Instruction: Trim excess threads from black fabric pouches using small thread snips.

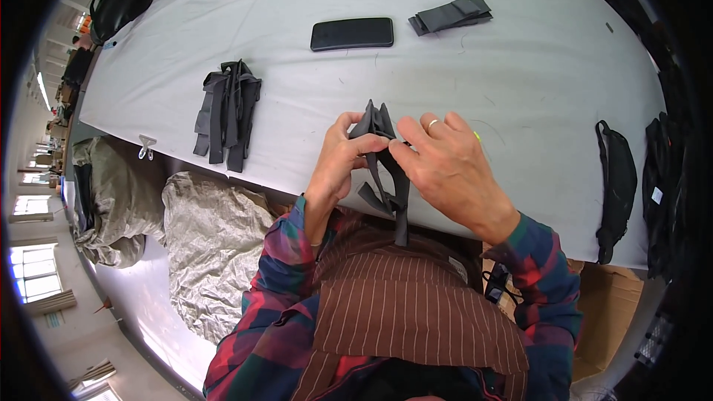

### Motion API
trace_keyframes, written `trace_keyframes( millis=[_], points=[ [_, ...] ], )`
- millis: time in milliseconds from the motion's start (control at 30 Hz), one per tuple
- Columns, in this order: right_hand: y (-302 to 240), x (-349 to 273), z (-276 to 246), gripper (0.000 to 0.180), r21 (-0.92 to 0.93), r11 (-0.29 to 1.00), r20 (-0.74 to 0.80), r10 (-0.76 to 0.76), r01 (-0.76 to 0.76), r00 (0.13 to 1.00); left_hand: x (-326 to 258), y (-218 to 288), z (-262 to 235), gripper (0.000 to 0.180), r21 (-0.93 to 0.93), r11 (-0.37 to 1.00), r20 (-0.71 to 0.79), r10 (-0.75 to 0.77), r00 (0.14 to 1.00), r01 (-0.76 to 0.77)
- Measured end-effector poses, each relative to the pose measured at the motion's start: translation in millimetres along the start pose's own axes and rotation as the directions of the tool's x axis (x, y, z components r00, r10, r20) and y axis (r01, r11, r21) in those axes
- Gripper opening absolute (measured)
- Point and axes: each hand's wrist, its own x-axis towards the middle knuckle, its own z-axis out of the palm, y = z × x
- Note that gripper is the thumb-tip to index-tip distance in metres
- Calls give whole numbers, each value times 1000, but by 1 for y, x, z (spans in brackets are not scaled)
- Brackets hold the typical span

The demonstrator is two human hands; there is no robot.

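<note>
My left hand (338, 160) and my right hand (445, 167) both pinch a small bundle of dark grey fabric straps (382, 163) just above the near edge of the grey table (520, 82). The bundle's top is fanned between my thumbs and fingers; loose strap ends hang down toward my striped brown apron. A ring sits on a finger of my right hand. A pile of similar dark straps (226, 111) lies on the table to my left.
A black phone (352, 33) and a folded grey strap stack (451, 15) lie farther back. A black pouch (615, 186) hangs over the right table edge beside more dark fabric. Grey sacks (212, 245) sit on the floor at left, and a cardboard box (609, 312) at right.
</note>
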Motion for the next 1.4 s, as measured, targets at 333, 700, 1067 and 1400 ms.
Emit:
trace_keyframes(
  millis=[333,700,1067,1400],
  points=[
    [-13,0,9,4,-40,996,13,81,-80,997,1,-3,-4,53,-62,997,58,-38,998,41],
    [-16,2,23,5,23,998,-22,63,-62,998,0,-1,-5,53,-62,998,76,-27,997,31],
    [-17,-4,21,4,-43,995,-30,93,-94,995,1,-5,-4,38,-90,996,164,-3,986,18],
    [-16,-11,12,5,29,977,-67,212,-210,975,0,-6,-6,33,-64,998,152,-14,988,24]
  ],
)
